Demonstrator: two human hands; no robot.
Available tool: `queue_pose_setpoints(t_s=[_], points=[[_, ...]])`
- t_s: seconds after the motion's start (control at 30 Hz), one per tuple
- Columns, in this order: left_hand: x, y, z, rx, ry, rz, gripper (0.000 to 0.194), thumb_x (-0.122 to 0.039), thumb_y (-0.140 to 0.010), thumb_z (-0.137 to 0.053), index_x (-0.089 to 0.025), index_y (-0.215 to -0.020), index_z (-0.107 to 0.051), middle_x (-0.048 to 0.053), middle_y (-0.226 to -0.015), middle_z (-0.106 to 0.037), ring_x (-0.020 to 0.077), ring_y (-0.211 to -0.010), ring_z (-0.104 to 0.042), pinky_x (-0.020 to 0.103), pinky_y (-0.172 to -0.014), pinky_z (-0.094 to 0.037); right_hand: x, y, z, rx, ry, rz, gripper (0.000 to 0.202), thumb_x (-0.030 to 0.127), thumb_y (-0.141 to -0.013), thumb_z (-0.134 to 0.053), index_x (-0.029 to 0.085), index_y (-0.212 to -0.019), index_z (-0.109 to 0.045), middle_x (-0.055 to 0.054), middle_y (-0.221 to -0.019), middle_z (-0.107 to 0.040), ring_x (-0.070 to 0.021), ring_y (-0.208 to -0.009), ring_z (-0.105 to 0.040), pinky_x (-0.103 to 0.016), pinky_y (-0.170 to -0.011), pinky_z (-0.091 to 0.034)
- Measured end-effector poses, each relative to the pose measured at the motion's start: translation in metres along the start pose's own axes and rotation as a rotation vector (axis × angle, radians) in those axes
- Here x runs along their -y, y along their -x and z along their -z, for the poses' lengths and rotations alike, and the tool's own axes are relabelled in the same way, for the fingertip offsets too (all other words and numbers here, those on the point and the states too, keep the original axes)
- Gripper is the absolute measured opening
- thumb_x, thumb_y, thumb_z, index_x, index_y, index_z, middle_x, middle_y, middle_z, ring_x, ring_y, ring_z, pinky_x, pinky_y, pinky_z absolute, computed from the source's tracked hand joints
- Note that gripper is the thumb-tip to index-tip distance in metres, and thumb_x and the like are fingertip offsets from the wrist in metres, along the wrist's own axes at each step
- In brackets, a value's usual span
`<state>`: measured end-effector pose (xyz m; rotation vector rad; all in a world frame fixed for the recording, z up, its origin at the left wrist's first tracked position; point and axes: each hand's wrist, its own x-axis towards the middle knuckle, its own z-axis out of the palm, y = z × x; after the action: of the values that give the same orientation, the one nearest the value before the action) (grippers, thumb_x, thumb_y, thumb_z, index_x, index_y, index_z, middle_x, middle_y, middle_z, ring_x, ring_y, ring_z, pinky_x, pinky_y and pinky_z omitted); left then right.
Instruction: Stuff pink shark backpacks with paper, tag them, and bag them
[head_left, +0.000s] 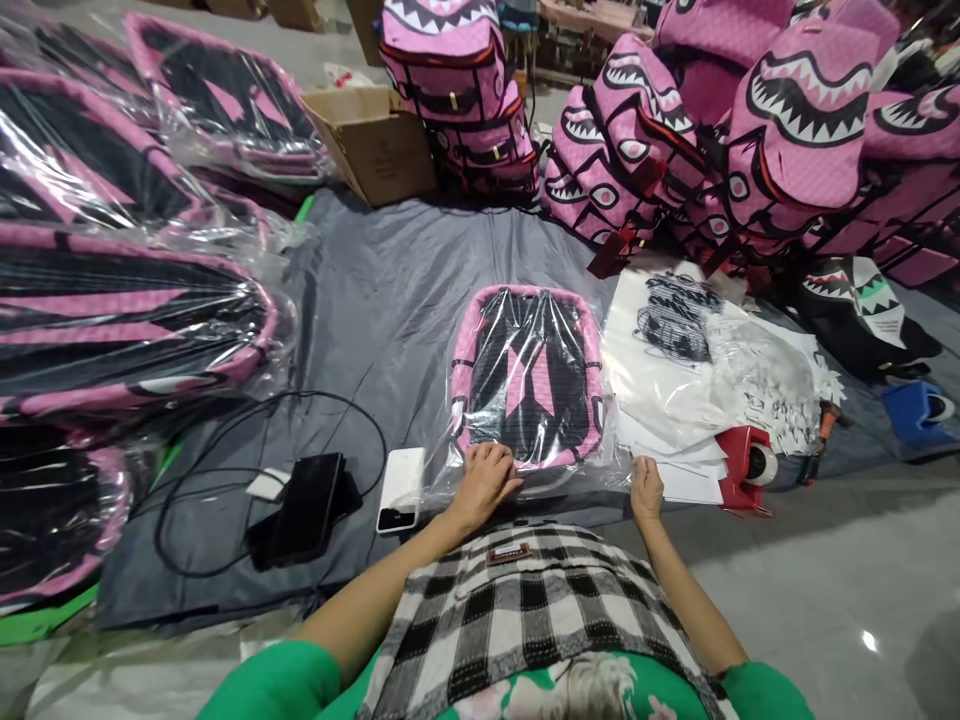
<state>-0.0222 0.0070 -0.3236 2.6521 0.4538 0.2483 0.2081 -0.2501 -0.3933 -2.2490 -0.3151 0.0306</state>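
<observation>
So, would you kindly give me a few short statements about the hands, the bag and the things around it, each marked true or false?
1. The left hand rests at the near edge of the wrapped bag. True.
2. The right hand holds the red dispenser. False: it holds the edge of the clear wrapper.
3. The white power bank lies left of the wrapped bag. True.
4. The blue dispenser is left of the red dispenser. False: it is to the right.
5. The cardboard box stands beyond the wrapped bag, to its left. True.
</observation>
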Motion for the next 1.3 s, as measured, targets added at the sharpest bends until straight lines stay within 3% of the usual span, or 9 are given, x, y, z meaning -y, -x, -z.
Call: queue_pose_setpoints(t_s=[0.23,0.47,0.8,0.87,0.93,1.1,1.17,1.23,1.3], points=[[0.009,-0.013,0.011,0.081,0.249,0.124,0.018,-0.03,-0.095,-0.056,-0.02,-0.086,-0.067,0.006,-0.101,-0.066,0.0245,-0.103,-0.054,0.047,-0.098,-0.033,-0.005,0.001,0.001,0.0,-0.041,-0.036,0.057,0.071,-0.088,-0.03,0.023,-0.082,-0.059,-0.003,-0.072,-0.064,-0.0202,-0.067,-0.054,-0.031,-0.069,-0.042],[0.03,-0.042,0.0,0.202,0.416,0.171,0.025,-0.032,-0.086,-0.058,-0.019,-0.065,-0.06,0.003,-0.079,-0.062,0.0178,-0.077,-0.058,0.032,-0.073,-0.044,-0.004,-0.009,-0.002,0.003,-0.08,-0.088,0.061,0.078,-0.084,-0.034,0.022,-0.079,-0.058,0.0,-0.061,-0.059,-0.0174,-0.059,-0.05,-0.028,-0.06,-0.04],[0.033,-0.044,-0.003,0.251,0.519,0.262,0.022,-0.029,-0.079,-0.061,-0.02,-0.059,-0.056,0.005,-0.081,-0.062,0.02,-0.08,-0.059,0.036,-0.076,-0.047,-0.008,-0.008,-0.004,0.018,-0.149,-0.167,0.061,0.081,-0.076,-0.047,0.021,-0.071,-0.06,0.002,-0.048,-0.053,-0.0154,-0.047,-0.047,-0.027,-0.05,-0.037],[0.033,-0.046,-0.004,0.253,0.515,0.28,0.024,-0.032,-0.078,-0.061,-0.021,-0.057,-0.056,0.006,-0.081,-0.063,0.0213,-0.079,-0.059,0.036,-0.075,-0.047,-0.014,-0.015,0.013,0.0,-0.173,-0.174,0.061,0.081,-0.072,-0.052,0.021,-0.072,-0.06,0.001,-0.051,-0.057,-0.0166,-0.049,-0.051,-0.028,-0.051,-0.04],[0.031,-0.048,-0.001,0.253,0.508,0.29,0.025,-0.036,-0.076,-0.06,-0.022,-0.056,-0.056,0.006,-0.078,-0.062,0.0225,-0.078,-0.06,0.037,-0.075,-0.047,-0.026,-0.027,0.047,-0.072,-0.165,-0.185,0.06,0.08,-0.068,-0.056,0.02,-0.076,-0.061,-0.003,-0.059,-0.062,-0.0187,-0.054,-0.055,-0.03,-0.054,-0.043],[0.026,-0.051,0.004,0.278,0.515,0.248,0.041,-0.058,-0.071,-0.055,-0.022,-0.051,-0.056,0.005,-0.066,-0.057,0.0231,-0.066,-0.057,0.036,-0.064,-0.046,-0.075,-0.058,0.175,-0.394,-0.012,-0.269,0.055,0.073,-0.066,-0.056,0.02,-0.077,-0.059,-0.008,-0.07,-0.065,-0.0208,-0.064,-0.055,-0.033,-0.063,-0.045],[0.033,-0.052,-0.002,0.29,0.51,0.252,0.051,-0.07,-0.067,-0.057,-0.022,-0.049,-0.056,0.005,-0.062,-0.056,0.0213,-0.061,-0.055,0.034,-0.06,-0.047,-0.093,-0.062,0.214,-0.464,0.046,-0.317,0.054,0.073,-0.063,-0.057,0.02,-0.07,-0.059,-0.009,-0.067,-0.064,-0.0219,-0.067,-0.055,-0.035,-0.064,-0.044],[0.043,-0.052,-0.012,0.29,0.524,0.272,0.061,-0.081,-0.061,-0.056,-0.022,-0.049,-0.057,0.004,-0.061,-0.058,0.0199,-0.058,-0.054,0.032,-0.057,-0.048,-0.106,-0.062,0.233,-0.453,0.064,-0.356,0.054,0.074,-0.059,-0.058,0.02,-0.065,-0.061,-0.008,-0.064,-0.064,-0.0224,-0.068,-0.055,-0.035,-0.065,-0.044],[0.05,-0.051,-0.02,0.298,0.528,0.292,0.067,-0.088,-0.057,-0.053,-0.022,-0.047,-0.057,0.005,-0.06,-0.059,0.0194,-0.058,-0.053,0.031,-0.057,-0.049,-0.116,-0.063,0.234,-0.386,0.043,-0.389,0.055,0.074,-0.06,-0.059,0.019,-0.062,-0.064,-0.005,-0.058,-0.063,-0.0215,-0.066,-0.056,-0.033,-0.062,-0.043]])
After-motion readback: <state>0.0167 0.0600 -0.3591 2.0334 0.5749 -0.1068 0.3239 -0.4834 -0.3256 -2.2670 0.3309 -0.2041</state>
